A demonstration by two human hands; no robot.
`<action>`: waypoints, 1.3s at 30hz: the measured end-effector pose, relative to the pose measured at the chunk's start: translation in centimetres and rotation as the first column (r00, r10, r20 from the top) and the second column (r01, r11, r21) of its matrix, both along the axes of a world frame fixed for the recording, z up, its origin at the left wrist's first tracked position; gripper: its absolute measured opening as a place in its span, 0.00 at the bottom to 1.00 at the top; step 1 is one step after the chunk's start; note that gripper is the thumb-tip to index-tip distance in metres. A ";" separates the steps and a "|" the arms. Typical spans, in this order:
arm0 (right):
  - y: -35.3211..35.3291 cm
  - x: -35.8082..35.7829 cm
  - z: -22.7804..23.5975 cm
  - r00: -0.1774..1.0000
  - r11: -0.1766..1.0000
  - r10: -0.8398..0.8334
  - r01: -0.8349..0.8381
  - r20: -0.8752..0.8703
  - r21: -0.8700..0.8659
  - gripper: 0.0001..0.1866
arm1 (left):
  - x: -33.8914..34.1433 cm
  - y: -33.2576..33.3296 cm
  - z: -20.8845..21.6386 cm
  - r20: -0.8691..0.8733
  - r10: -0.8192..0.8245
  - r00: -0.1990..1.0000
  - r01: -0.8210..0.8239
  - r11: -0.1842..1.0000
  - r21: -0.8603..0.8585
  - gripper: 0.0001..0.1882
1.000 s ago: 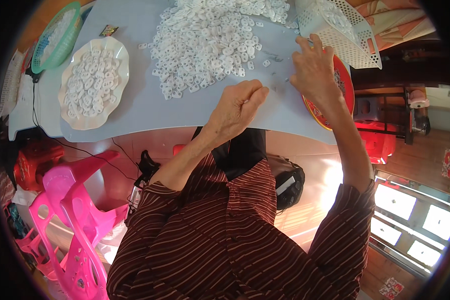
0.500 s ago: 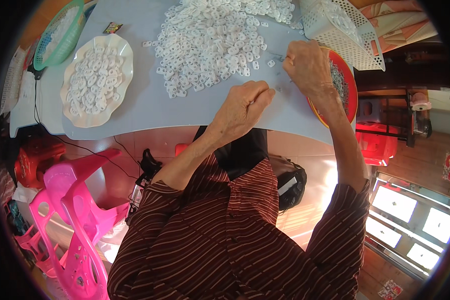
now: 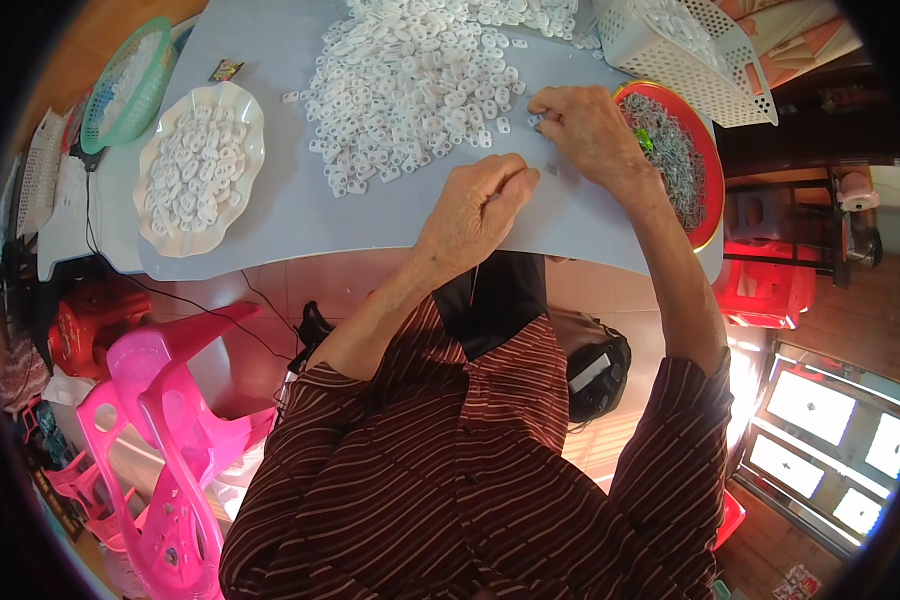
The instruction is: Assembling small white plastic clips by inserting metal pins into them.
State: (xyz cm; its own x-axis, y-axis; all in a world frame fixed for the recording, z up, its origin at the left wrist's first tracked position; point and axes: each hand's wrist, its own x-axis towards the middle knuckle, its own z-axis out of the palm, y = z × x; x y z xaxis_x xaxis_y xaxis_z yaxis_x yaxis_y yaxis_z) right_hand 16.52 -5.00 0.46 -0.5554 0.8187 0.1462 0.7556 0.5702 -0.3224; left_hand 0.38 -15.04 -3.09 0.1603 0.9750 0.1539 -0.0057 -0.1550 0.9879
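Note:
My left hand (image 3: 477,212) is closed in a loose fist above the table's near edge, thumb against the curled fingers; whatever it holds is hidden. To its right, my right hand (image 3: 592,135) has its fingers bent and thumb and fingertips drawn together close to the tabletop. Too little shows at those fingertips to name anything there. Beyond both hands spreads a heap of small white plastic pieces (image 3: 410,95) with holes. A red round tray (image 3: 711,190) beside my right wrist holds many small grey metal parts (image 3: 675,150) and a bright green item (image 3: 644,139).
On the left of the grey-blue table (image 3: 290,225) stands a scalloped white dish (image 3: 253,150) of white pieces. A green basket (image 3: 130,125) lies beyond it. A white perforated basket (image 3: 730,85) stands at the back right. A pink plastic chair (image 3: 170,400) is at the lower left.
My right hand has moved left, away from the red tray, uncovering more of its metal parts and the green item. The left hand stays closed in nearly the same place.

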 end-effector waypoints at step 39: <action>-7.0 1.4 -2.8 0.239 0.633 -0.625 -0.403 -0.743 -0.661 0.10 | 0.3 0.2 0.1 0.348 0.047 0.936 0.004 0.990 -0.143 0.08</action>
